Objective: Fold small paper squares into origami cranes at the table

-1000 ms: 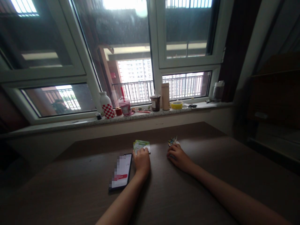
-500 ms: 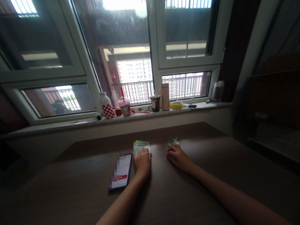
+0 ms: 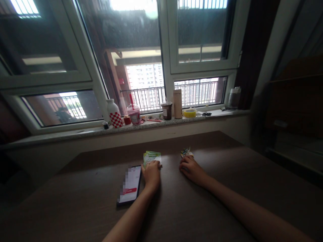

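Observation:
My left hand (image 3: 151, 175) rests over the near edge of a small stack of green-and-white printed packets (image 3: 152, 156), its fingers bent and closed on them. Its fingertips are partly hidden. My right hand (image 3: 191, 169) lies on the table with the fingers curled together. It touches the near side of a little heap of multicoloured scraps (image 3: 186, 152), whose exact kind is too small to tell. What the right fingers hold, if anything, is hidden. Just left of my left hand lies a phone (image 3: 131, 184), screen up and lit, partly blurred out.
The brown table (image 3: 101, 222) reaches toward a window. Along the stone sill (image 3: 156, 125) stand a checkered bottle (image 3: 115, 116), a pink drink cup (image 3: 134, 114), a dark drink cup (image 3: 167, 110), a tan flask (image 3: 178, 104), a yellow tape roll (image 3: 190, 113) and a clear jug (image 3: 234, 98).
My left hand has shifted slightly left on the packets, and its fingers have bent a little more. My right hand, the scraps and the phone have stayed in place.

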A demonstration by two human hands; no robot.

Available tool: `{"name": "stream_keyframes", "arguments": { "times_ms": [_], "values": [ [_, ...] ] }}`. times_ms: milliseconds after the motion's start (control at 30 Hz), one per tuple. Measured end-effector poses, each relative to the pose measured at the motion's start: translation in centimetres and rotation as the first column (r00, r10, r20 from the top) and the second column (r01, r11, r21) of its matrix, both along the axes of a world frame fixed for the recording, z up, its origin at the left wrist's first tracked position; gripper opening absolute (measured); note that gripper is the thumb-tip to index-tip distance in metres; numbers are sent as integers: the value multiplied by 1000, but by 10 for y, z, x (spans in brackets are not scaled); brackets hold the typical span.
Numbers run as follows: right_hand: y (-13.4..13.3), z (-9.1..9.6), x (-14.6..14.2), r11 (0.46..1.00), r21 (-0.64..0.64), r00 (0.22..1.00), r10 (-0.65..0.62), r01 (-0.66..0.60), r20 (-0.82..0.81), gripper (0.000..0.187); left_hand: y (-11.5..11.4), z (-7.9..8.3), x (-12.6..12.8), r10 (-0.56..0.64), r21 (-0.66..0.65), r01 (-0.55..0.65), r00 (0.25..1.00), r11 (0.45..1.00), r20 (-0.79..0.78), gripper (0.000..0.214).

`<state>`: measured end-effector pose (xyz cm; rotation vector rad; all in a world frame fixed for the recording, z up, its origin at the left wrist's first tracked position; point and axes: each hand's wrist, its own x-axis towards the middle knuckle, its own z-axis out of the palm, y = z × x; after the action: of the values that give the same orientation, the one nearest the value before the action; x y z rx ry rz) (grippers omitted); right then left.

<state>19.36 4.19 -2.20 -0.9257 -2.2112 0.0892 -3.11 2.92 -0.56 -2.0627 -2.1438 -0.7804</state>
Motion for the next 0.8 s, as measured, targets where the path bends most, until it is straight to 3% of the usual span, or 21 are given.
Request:
{"name": "stream_keyframes", "arguments": {
  "times_ms": [333,800],
  "values": [
    [0,-1,0,1000,-1,1000,-9,9,8,12,-1,2,2,67,2,-68,983,998,173,27],
    [-1,1,0,1000,-4,1000,-11,11,16,11,1,0,3,42,34,-51,973,998,228,25]
  ]
}}
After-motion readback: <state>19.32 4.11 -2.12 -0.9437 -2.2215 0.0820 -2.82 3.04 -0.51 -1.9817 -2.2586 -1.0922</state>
